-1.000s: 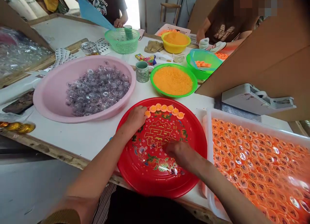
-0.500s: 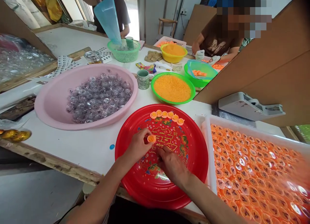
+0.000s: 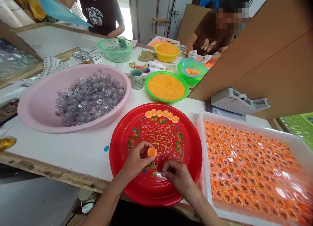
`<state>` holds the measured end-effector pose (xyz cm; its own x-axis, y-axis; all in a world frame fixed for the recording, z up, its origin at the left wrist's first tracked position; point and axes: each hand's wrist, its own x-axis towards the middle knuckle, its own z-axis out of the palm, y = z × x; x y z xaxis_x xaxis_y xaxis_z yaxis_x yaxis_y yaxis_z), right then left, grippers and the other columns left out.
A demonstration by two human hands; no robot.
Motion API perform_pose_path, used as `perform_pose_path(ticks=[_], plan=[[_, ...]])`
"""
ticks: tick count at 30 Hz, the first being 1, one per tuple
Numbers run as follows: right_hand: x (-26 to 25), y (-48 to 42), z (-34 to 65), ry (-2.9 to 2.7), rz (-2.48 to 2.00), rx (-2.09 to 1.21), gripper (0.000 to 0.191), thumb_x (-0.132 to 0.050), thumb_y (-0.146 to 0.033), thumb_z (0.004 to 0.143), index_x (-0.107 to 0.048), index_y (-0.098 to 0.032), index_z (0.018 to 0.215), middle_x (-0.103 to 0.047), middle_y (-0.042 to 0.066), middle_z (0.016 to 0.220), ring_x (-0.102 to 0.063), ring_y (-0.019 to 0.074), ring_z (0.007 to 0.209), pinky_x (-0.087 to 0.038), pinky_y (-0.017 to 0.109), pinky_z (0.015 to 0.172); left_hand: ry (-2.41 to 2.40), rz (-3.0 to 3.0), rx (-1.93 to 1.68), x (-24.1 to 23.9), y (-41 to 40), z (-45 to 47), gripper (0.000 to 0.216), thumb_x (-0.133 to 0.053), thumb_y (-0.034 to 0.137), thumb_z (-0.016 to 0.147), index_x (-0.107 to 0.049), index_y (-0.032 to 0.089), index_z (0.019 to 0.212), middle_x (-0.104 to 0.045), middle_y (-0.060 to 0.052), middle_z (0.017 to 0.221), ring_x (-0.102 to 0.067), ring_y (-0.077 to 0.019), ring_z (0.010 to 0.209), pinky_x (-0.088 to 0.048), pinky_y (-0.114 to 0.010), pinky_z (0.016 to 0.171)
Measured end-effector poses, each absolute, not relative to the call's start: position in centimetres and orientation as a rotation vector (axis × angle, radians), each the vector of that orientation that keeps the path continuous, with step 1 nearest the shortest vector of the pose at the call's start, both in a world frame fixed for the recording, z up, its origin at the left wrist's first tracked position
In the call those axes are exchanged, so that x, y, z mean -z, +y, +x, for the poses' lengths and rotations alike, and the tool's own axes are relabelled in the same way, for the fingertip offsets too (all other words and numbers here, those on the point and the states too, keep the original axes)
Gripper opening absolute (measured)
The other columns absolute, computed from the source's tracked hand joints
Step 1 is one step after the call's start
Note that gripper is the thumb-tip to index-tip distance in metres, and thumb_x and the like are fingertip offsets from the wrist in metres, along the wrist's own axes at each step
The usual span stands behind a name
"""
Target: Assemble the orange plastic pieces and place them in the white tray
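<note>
Head view. Shows small orange cup [image 3: 152,152] above red tray [image 3: 156,197], clamped in fingers of left hand [image 3: 136,158]. Shows fingers of right hand [image 3: 179,174] curled nearly together; cannot tell whether holding anything. Hold cup upright, squeezing lightly. Note 6 cups [image 3: 159,113] inside far rim, white counter [image 3: 73,151] below, cardboard partition [image 3: 256,63] right, grey door [image 3: 146,10] beyond.

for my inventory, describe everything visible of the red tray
The red tray is round, glossy, plastic-looking, with a broad rim and a printed centre: gold characters, fruit, leaves. It lies face up at the near edge of the white table. Six small orange cups curve along its far side. Over it are the left hand, holding another cup, and the right hand.
</note>
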<state>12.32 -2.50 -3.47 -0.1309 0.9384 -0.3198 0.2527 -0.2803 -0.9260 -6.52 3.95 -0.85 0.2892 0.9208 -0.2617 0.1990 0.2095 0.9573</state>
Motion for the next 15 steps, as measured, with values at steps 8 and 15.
perform_pose_path(ticks=[8,15], plan=[[1.9,-2.7,13.4,-0.781,-1.388,-1.526,0.021,-0.081,-0.035,0.067,-0.071,-0.018,0.073,-0.067,0.001,0.064,-0.056,0.0127,0.056,-0.045,0.023,0.055,1.086,1.133,-0.736,0.3,3.0,-4.3,0.021,-0.070,0.020,0.070,-0.066,0.020,0.090,-0.068,-0.001,0.087,-0.064,-0.0179,0.083,-0.052,-0.027,0.074],[0.4,-1.6,15.1,-0.736,-1.376,-1.424,0.020,-0.081,-0.032,0.070,-0.068,-0.018,0.076,-0.067,0.000,0.069,-0.060,0.0120,0.065,-0.048,0.022,0.063,0.979,0.950,-0.672,0.2,2.8,-2.8,0.024,-0.073,0.020,0.070,-0.064,0.020,0.092,-0.068,-0.001,0.086,-0.065,-0.0178,0.084,-0.054,-0.028,0.075]])
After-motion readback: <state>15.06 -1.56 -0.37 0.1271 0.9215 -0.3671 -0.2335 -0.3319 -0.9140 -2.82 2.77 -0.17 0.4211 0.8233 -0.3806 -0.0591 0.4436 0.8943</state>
